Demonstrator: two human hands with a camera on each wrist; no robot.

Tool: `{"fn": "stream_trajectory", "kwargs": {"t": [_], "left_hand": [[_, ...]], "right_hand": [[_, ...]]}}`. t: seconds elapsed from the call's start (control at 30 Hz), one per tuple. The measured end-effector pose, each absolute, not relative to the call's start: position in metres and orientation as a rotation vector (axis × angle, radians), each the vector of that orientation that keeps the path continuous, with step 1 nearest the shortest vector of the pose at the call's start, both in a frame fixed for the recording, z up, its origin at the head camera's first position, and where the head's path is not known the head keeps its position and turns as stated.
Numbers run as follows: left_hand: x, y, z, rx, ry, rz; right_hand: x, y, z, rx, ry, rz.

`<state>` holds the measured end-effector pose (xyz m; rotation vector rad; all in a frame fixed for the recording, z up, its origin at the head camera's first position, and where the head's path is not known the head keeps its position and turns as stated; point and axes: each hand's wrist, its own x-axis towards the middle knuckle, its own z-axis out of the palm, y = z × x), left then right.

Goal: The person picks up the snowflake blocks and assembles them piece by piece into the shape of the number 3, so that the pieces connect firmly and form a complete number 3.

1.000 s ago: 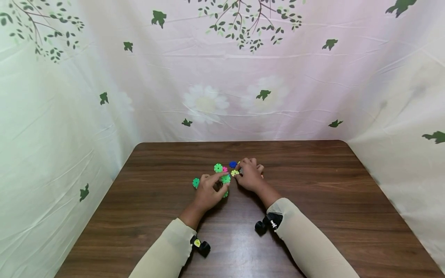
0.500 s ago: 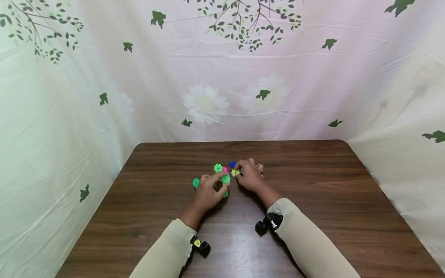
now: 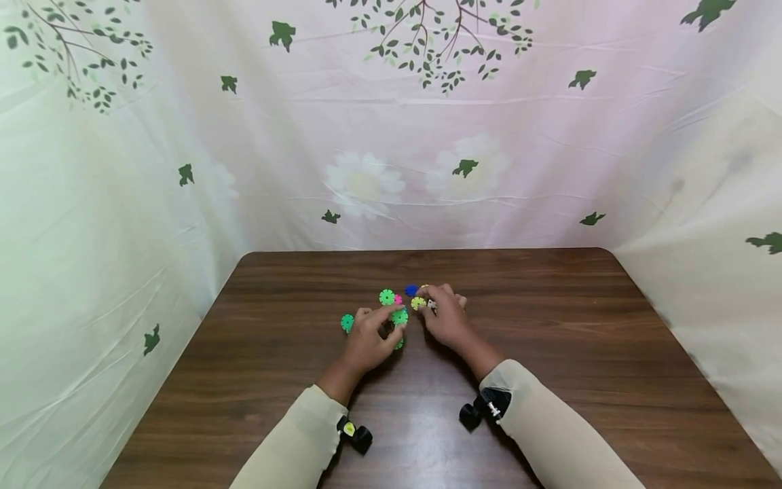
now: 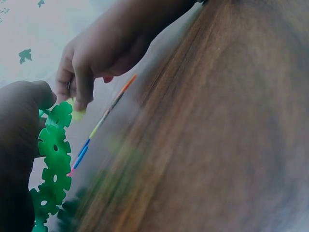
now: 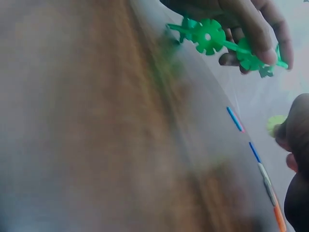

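Note:
My left hand point(image 3: 369, 339) pinches a linked chain of green notched discs point(image 4: 55, 147) between thumb and fingers, held above the table. Several green discs slot edge to edge in it, some turned crosswise. My right hand point(image 3: 449, 320) pinches a single yellow notched disc point(image 3: 418, 303) between thumb and forefinger. In the right wrist view this yellow disc point(image 5: 275, 124) is partly covered by the fingertips. A gap separates the yellow disc from the green chain. Whether the outer green disc point(image 3: 347, 322) at the left belongs to the chain, I cannot tell.
Flat on the brown wooden table point(image 3: 550, 353) lie loose discs: blue point(image 3: 411, 291), pink point(image 3: 398, 299), white point(image 3: 432, 305), and an orange one point(image 5: 279, 218), partly behind the right hand. A printed curtain point(image 3: 391, 149) hangs around the table's back and sides.
My right hand has shifted slightly right and back toward me, still pinching the yellow disc; more of the white disc shows. The left hand keeps its hold, nearly still.

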<state>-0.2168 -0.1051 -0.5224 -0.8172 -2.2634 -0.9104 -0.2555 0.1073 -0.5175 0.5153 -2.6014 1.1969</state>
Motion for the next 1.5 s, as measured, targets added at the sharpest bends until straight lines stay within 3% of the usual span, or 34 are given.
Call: {"fn": "stream_trajectory", "kwargs": {"t": [0.53,0.83,1.1,1.5], "left_hand": [[-0.242,-0.112,-0.558,-0.863,-2.185,-0.948],[-0.223,-0.109,-0.532,-0.844,-2.208,-0.936],[-0.234,-0.111,-0.547,-0.835,-2.209,-0.961],[-0.218,-0.106,-0.524,-0.840,-2.216,-0.838]], "right_hand": [[-0.225,0.106,-0.526,0.677,-2.318,1.238],[-0.221,0.105,-0.526,0.721,-2.301,1.227],[-0.222,0.104,-0.525,0.758,-2.256,1.247],[-0.220,0.102,-0.524,0.790,-2.205,1.239]]}}
